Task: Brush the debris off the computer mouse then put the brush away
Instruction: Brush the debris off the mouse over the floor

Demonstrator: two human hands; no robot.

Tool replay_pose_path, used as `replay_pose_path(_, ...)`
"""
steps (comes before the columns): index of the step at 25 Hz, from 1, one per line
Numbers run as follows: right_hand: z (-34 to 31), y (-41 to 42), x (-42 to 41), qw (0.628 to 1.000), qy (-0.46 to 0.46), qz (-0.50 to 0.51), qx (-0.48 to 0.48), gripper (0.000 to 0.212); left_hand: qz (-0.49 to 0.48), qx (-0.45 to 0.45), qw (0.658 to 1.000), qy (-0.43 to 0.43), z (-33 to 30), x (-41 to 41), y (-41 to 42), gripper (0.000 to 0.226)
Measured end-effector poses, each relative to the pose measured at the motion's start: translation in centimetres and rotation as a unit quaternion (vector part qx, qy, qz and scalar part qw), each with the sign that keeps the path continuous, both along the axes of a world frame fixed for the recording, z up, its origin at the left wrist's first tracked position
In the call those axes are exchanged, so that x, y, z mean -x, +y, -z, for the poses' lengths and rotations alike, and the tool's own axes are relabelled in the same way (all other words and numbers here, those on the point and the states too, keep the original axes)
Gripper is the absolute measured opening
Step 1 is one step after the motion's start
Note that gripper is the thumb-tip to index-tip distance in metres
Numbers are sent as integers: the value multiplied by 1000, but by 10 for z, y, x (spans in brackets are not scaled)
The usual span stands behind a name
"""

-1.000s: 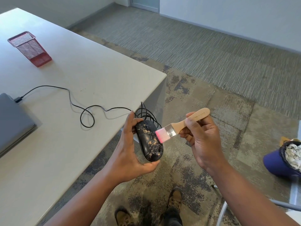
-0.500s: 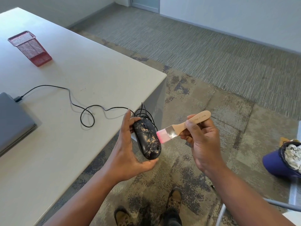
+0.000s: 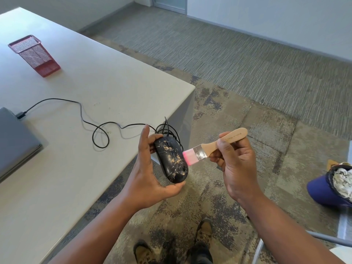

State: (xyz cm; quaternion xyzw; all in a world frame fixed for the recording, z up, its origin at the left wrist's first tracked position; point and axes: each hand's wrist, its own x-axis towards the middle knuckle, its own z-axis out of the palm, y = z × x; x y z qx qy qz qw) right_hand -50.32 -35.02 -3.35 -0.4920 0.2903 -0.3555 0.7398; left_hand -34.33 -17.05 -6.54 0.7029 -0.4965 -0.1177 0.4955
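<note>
My left hand (image 3: 147, 174) holds a black computer mouse (image 3: 170, 161) just off the table's near corner, thumb below it and fingers behind it. Tan debris is spattered over the mouse's top. My right hand (image 3: 237, 166) grips the wooden handle of a small brush (image 3: 211, 147). The brush's pink bristles touch the right side of the mouse. The mouse's black cable (image 3: 82, 115) loops back across the table to a grey laptop (image 3: 13, 141).
A white table (image 3: 95, 88) fills the left. A red mesh pen holder (image 3: 34, 55) lies tipped on its far part. A blue bin (image 3: 331, 187) lined with a black bag stands on the carpet at the right. My shoes (image 3: 203, 231) are below.
The brush has swept down the mouse's right side by a small amount, and both hands have drifted slightly left. Debris still covers the mouse.
</note>
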Motion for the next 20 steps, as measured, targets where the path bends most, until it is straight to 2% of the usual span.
replay_pose_path(14, 1, 2, -2, 1000, 4, -1, -8, 14, -20, 3, 998, 58, 0, 3, 3, 142)
replay_pose_path(20, -6, 1, 3, 999, -27, -18, 3, 16, -36, -20, 999, 27, -1, 4, 4, 143)
